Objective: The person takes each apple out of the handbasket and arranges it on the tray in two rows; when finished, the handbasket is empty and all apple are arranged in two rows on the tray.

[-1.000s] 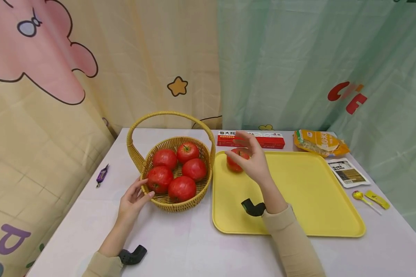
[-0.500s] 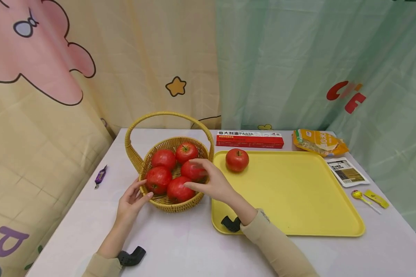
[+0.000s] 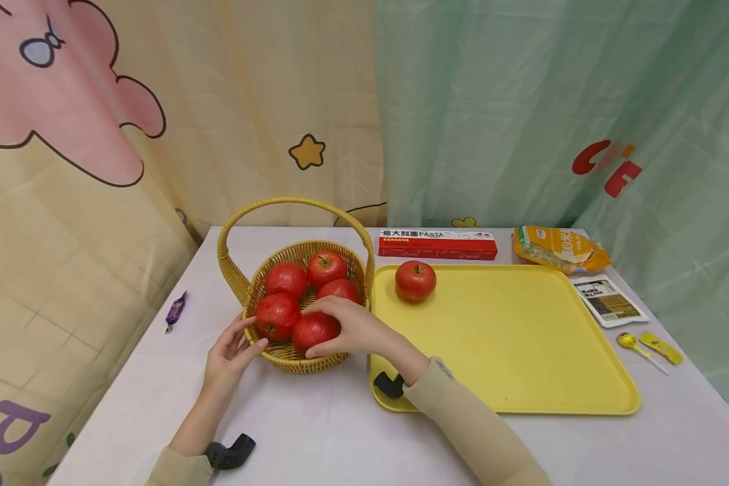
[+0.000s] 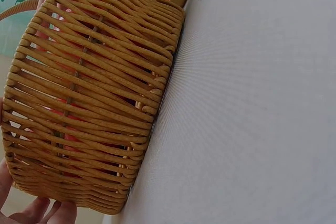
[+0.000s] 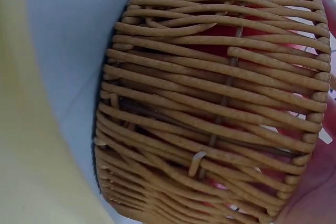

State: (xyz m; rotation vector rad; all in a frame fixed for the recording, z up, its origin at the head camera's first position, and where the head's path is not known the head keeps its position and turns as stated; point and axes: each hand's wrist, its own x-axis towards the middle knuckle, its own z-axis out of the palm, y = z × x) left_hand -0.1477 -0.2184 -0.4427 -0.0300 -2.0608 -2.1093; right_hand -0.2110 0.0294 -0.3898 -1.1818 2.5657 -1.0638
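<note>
A wicker basket (image 3: 291,358) with a hoop handle holds several red tomatoes. My right hand (image 3: 346,327) reaches over the basket's rim and grips the front tomato (image 3: 312,332), fingers curled over its top and thumb under its near side. My left hand (image 3: 233,347) rests with straight fingers against the basket's near left wall. Another tomato (image 3: 416,280) sits alone at the far left corner of the yellow tray (image 3: 522,337). In the left wrist view the basket weave (image 4: 94,103) fills the frame with fingertips (image 4: 47,213) at its base. The right wrist view shows the basket weave (image 5: 210,103) with red behind it.
A red pasta box (image 3: 437,244) lies behind the tray, a yellow food bag (image 3: 559,250) to its right. A printed sachet (image 3: 607,302) and a yellow lollipop (image 3: 634,345) lie right of the tray. A purple sweet (image 3: 177,308) lies left of the basket. Curtains hang behind the table.
My right hand let go of the tomato on the tray, moved left to the basket and closed on the front tomato. The left hand has stayed at the basket.
</note>
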